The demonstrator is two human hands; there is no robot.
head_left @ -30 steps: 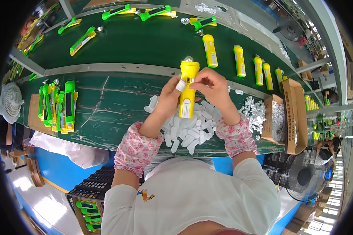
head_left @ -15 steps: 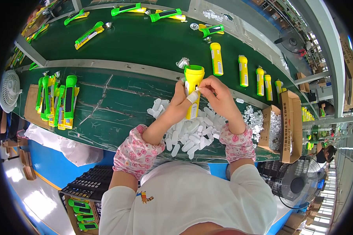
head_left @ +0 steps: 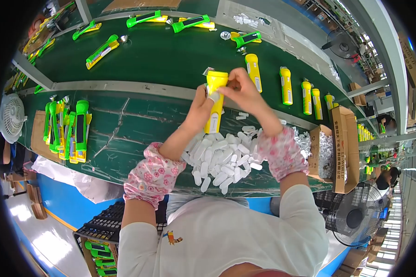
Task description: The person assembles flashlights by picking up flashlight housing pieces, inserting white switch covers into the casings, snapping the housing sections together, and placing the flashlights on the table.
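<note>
A yellow flashlight [head_left: 215,104] stands nearly upright above the bench, its wide head at the top and a white label low on its body. My left hand [head_left: 201,108] is closed around its left side, with a white wrap on one finger. My right hand [head_left: 244,92] has curled fingers beside the flashlight's neck, the thumb pressed against it; its fingertips are partly hidden. A shiny reflector [head_left: 207,71] shows at the head's left edge. Below the hands lies a heap of white translucent oblong plastic pieces [head_left: 217,159].
Yellow flashlights [head_left: 286,86] and open green-and-yellow flashlight parts [head_left: 102,51] lie on the green belt [head_left: 157,55]. More green-and-yellow parts [head_left: 69,127] are piled at left. Boxes of small clear pieces [head_left: 326,154] stand at right, near a black fan [head_left: 354,217]. A crate [head_left: 101,224] is below left.
The flashlight and both hands have shifted slightly left. The flashlight has turned, so its green inner part no longer shows. My right hand has moved up towards its head.
</note>
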